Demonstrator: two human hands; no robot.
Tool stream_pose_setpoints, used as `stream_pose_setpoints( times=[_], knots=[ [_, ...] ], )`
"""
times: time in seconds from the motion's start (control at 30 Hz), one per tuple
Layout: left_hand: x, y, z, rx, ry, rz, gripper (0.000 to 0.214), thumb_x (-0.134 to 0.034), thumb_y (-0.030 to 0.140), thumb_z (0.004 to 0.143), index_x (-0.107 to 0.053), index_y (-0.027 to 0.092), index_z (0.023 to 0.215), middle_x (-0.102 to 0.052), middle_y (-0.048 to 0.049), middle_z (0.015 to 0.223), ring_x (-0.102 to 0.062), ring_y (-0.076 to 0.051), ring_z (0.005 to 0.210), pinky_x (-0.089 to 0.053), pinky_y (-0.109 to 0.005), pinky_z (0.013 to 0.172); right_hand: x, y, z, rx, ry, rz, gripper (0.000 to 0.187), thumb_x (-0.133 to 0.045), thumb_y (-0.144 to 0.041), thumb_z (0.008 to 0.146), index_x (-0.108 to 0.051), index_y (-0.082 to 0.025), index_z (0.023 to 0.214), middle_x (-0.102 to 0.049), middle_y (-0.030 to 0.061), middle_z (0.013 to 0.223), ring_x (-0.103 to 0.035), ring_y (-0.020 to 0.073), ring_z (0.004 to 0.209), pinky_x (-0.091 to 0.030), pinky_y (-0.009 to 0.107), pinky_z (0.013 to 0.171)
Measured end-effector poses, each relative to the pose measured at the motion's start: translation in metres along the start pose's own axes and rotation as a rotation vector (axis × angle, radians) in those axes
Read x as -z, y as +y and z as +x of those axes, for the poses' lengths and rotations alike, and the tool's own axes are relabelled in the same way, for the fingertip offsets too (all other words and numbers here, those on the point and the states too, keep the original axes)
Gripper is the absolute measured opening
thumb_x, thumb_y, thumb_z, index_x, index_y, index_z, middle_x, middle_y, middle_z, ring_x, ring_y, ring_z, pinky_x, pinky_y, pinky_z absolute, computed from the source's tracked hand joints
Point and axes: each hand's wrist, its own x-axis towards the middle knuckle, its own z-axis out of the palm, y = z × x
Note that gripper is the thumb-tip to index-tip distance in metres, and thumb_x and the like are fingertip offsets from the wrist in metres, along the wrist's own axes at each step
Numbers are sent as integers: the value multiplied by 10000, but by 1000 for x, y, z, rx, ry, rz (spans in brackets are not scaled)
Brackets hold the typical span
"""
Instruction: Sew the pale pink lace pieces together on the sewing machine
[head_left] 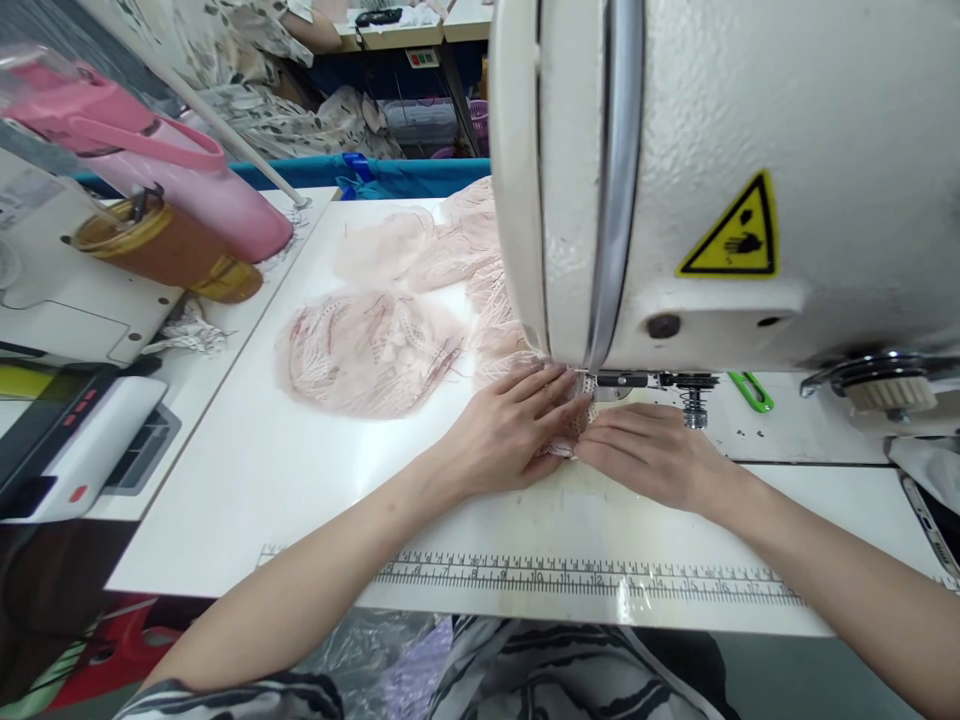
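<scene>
A strip of pale pink lace fabric lies under the needle area of a white sewing machine. My left hand rests over the lace from the left, fingers together and thumb below, gripping its edge. My right hand is closed at the near right edge of the same lace, its fingertips almost touching my left hand. More of this pink lace runs back behind the machine head. A separate pink lace piece lies flat to the left, with loose reddish threads. The fingertips are partly hidden by fabric.
Left stand a pink bottle, a brown cup and a white-and-black device. A ruler strip runs along the table's front. Green thread snips lie right of the needle. Another person's arm shows behind.
</scene>
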Motion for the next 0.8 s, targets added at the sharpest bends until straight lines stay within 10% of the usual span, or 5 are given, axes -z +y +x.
stream_pose_setpoints(
  times=[0.8],
  knots=[
    [-2,7,5,66,-2,68,444,-447,377,968,-507,198,1369,-608,-108,1283,-512,-283,1255,-415,-458,1044,16,14,9,-4,79,-237,198,-493,-37,887,-585,-207,845,-648,-56,723,-605,70,732,-417,234,582]
  ],
)
